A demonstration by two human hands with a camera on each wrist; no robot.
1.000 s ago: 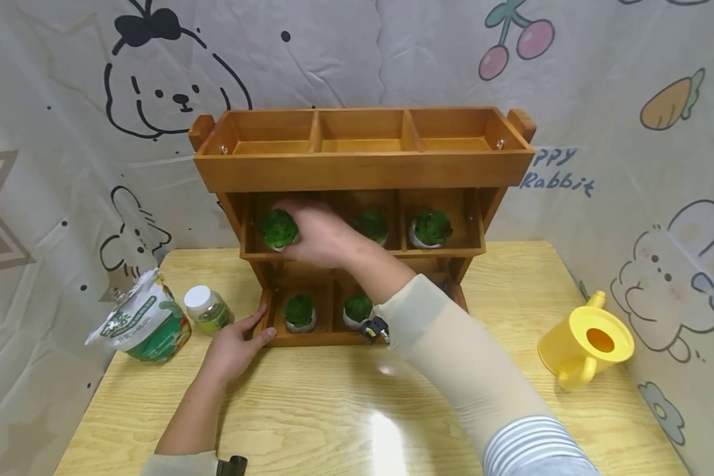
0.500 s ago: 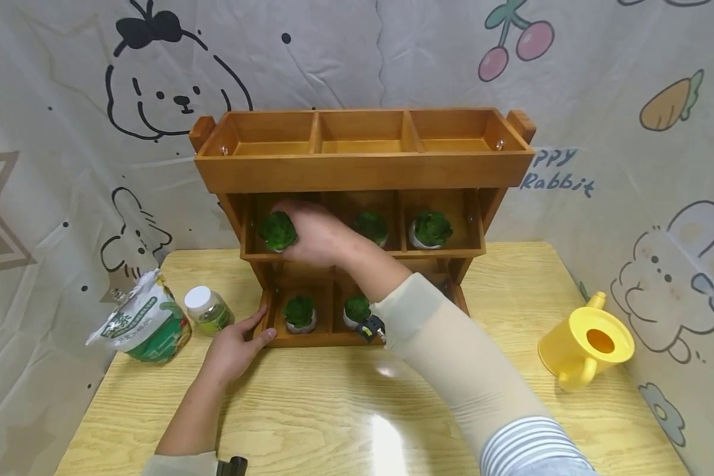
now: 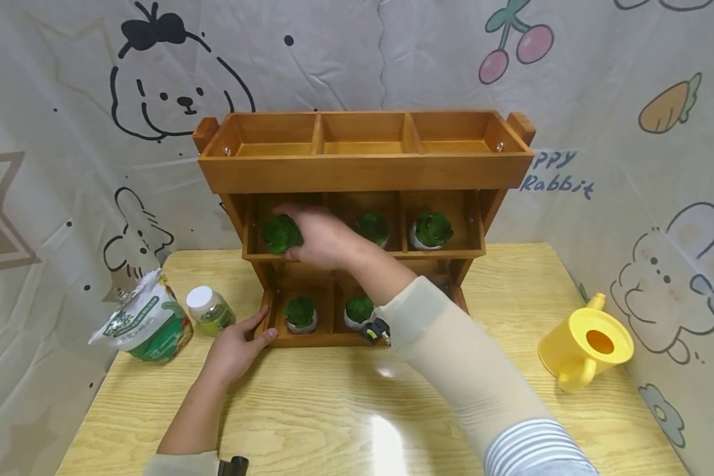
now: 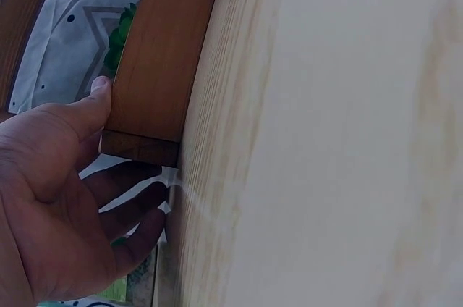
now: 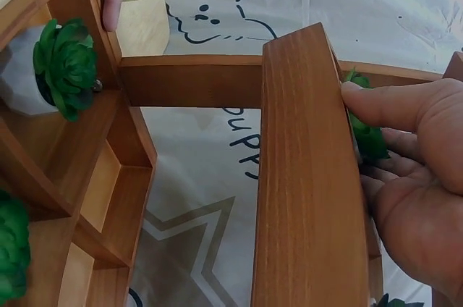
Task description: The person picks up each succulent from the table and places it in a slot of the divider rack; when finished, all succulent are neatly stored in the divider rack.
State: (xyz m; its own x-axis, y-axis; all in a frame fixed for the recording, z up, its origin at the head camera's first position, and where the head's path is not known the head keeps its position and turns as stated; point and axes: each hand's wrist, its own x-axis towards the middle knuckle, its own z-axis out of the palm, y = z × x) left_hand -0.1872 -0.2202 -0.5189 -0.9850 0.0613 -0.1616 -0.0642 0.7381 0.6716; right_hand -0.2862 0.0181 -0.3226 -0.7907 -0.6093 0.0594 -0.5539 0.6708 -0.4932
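Note:
My right hand (image 3: 324, 238) grips a small potted succulent (image 3: 281, 234) in the left compartment of the middle tier of a brown wooden plant stand (image 3: 363, 173). In the right wrist view its green leaves (image 5: 370, 137) show between thumb and fingers, behind the tier's front board; the pot is hidden. At the stand's lower left corner, my left hand (image 3: 235, 350) holds the bottom tier's edge. The left wrist view shows that thumb (image 4: 98, 101) against the board, with several fingers spread below the corner.
Two more succulents sit in the middle tier, one partly behind my right hand (image 3: 371, 228) and one at right (image 3: 432, 230). Two stand below (image 3: 300, 313). A white-lidded jar (image 3: 209, 309) and a green-white bag (image 3: 149, 320) lie left; a yellow watering can (image 3: 586, 344) stands right.
The held succulent has shifted very slightly, staying in the left compartment with my right hand around it. My left hand keeps its place at the corner. The whole view has drifted a little.

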